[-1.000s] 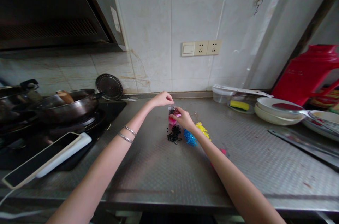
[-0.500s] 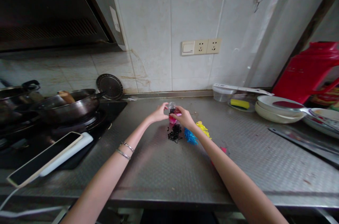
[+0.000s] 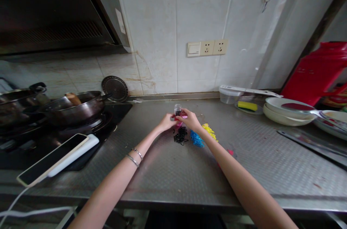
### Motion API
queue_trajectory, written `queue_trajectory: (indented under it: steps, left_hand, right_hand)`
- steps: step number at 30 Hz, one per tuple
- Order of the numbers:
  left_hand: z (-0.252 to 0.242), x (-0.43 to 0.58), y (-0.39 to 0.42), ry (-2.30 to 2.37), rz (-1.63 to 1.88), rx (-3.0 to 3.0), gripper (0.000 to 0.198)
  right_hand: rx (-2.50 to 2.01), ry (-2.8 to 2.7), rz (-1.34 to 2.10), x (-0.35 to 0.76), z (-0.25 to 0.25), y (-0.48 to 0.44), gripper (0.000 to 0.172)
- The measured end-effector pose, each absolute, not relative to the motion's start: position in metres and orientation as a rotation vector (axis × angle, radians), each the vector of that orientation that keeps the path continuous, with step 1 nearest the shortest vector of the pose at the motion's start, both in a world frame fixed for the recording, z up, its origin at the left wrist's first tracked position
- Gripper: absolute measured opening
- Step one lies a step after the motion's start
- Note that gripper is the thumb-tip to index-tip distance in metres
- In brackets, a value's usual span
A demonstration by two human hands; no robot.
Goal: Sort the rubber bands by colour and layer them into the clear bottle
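Observation:
A small clear jar point(image 3: 177, 107) with dark pieces inside stands at the middle of the counter, something pink showing low at its front. My left hand point(image 3: 167, 122) is at the jar's front left, fingers pinched together; what they hold is too small to tell. From the right, my right hand point(image 3: 190, 119) reaches across the jar's front with bent fingers meeting the left fingertips. Its grip is partly hidden. Just nearer lies a pile of small black bands or strips point(image 3: 180, 135). Blue pieces point(image 3: 196, 138) and yellow pieces point(image 3: 209, 132) lie beside my right wrist.
Red bits point(image 3: 230, 152) show by my right forearm. A pan point(image 3: 78, 106) sits on the stove at left, with a phone point(image 3: 54, 159) nearer. Stacked bowls point(image 3: 287, 116), a yellow sponge point(image 3: 247, 106), a knife point(image 3: 311, 146) and a red flask point(image 3: 314, 73) are at right.
My left hand has moved from the jar's left side down and right, its fingers closing near my right fingertips. My right hand stays at the jar. The view has shifted slightly.

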State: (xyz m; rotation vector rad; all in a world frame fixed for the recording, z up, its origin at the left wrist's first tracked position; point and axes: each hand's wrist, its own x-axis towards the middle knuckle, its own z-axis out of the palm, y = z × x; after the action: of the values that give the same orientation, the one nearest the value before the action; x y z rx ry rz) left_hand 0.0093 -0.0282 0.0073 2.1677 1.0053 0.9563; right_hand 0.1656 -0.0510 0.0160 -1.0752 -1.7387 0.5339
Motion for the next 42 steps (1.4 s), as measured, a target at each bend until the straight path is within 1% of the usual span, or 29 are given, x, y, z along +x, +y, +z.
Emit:
queue_trajectory:
  steps: [2, 4, 7, 10, 13, 17, 19, 25, 30, 42]
  left_hand:
    - [0.008, 0.009, -0.028, 1.006, 0.961, 2.159, 0.034]
    - [0.009, 0.009, -0.029, 0.991, 0.975, 2.15, 0.034]
    - [0.01, 0.008, -0.031, 0.961, 0.985, 2.139, 0.035]
    - [0.011, 0.007, -0.031, 0.963, 0.985, 2.134, 0.036]
    - [0.01, 0.007, -0.029, 0.965, 0.979, 2.145, 0.035]
    - [0.008, 0.006, -0.027, 1.002, 0.975, 2.17, 0.036]
    - [0.007, 0.006, -0.027, 1.009, 0.972, 2.174, 0.037]
    - [0.006, 0.006, -0.027, 0.985, 0.979, 2.167, 0.038]
    - [0.004, 0.006, -0.026, 0.979, 0.984, 2.164, 0.039]
    - [0.004, 0.004, -0.026, 0.991, 0.975, 2.167, 0.04]
  right_hand:
    - [-1.126, -1.777, 0.577, 0.172, 0.023, -0.05, 0.05]
    - [-1.186, -1.833, 0.617, 0.182, 0.035, -0.05, 0.051]
    - [-1.303, -1.945, 0.603, 0.198, 0.053, -0.055, 0.038]
    - [-1.373, -2.141, 0.517, 0.206, 0.063, -0.064, 0.026]
    - [-1.368, -2.356, 0.436, 0.202, 0.059, -0.072, 0.024]
    - [-1.392, -2.522, 0.365, 0.193, 0.045, -0.077, 0.035]
    - [-1.392, -2.584, 0.336, 0.189, 0.041, -0.077, 0.037]
    - [-1.364, -2.648, 0.295, 0.182, 0.037, -0.077, 0.029]
    - [-1.436, -2.677, 0.264, 0.18, 0.032, -0.076, 0.02]
    - [-1.431, -2.668, 0.145, 0.176, 0.037, -0.089, 0.02]
